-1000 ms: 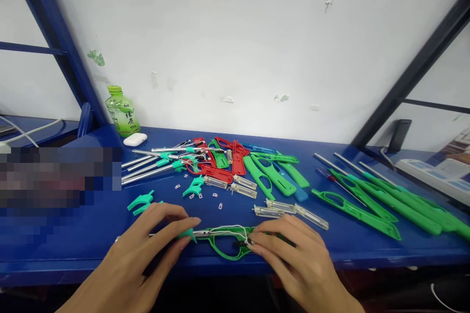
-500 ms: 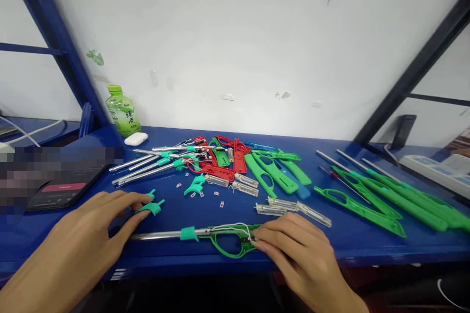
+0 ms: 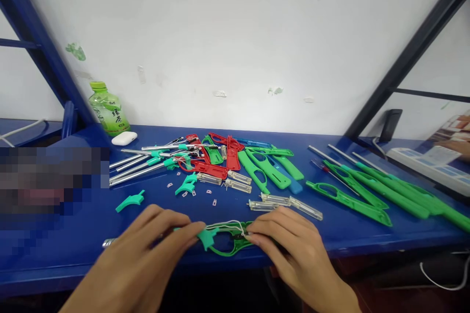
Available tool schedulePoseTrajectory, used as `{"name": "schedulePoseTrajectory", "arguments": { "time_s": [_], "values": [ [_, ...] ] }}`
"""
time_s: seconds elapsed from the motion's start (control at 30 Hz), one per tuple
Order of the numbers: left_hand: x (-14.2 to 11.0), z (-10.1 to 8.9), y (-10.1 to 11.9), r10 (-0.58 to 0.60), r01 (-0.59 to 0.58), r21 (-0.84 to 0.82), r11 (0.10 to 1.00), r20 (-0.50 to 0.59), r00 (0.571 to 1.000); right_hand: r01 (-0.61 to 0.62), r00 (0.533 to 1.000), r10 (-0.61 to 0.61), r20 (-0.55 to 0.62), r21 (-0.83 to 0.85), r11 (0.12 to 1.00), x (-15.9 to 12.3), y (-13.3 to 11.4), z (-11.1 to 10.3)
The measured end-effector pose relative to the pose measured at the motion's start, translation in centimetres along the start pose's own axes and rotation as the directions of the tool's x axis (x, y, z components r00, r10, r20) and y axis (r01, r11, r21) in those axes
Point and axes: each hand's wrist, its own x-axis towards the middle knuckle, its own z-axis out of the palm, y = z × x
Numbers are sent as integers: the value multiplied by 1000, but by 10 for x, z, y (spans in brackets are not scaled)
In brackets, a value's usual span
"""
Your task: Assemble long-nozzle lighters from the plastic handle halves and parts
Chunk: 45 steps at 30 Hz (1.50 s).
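My left hand (image 3: 147, 252) pinches a glossy teal plastic piece (image 3: 207, 238), curved and winged, between thumb and forefinger, over the left end of the open green half-shell (image 3: 221, 253); that shell, hollow moulded plastic with a looped opening, lies at the near edge of the smooth blue table (image 3: 84, 249); my right hand (image 3: 295, 249) has thumb and fingertips pressed together on the shell, where thin white wires (image 3: 229, 223) bend; whether they grip wire too, I cannot tell; a shiny metal tube end (image 3: 107, 243) shows past my left knuckles; beyond lie clear, oblong plastic cartridges (image 3: 306, 208), slim silvery rods (image 3: 137, 175) and flat red shells (image 3: 233, 154).
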Motion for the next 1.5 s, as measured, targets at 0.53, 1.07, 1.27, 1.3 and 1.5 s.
{"name": "schedulePoseTrajectory", "arguments": {
  "time_s": [0.53,1.07,1.27,1.3,1.5],
  "values": [
    [28,20,21,163,-162,34,986,-15,987,-40,999,40,7,70,997,2,-2,-1],
    [28,26,22,109,-112,-58,992,-58,992,-43,999,41,27,68,997,-1,0,0],
    [27,27,24,115,-121,-85,989,-79,990,-15,999,12,46,52,999,-1,0,-1],
    [28,28,24,119,-127,-89,988,-92,989,-12,999,10,49,52,999,-1,0,-1],
    [30,34,24,108,-120,-115,986,-106,988,7,999,-10,47,53,999,1,0,-3]
  ]
}}
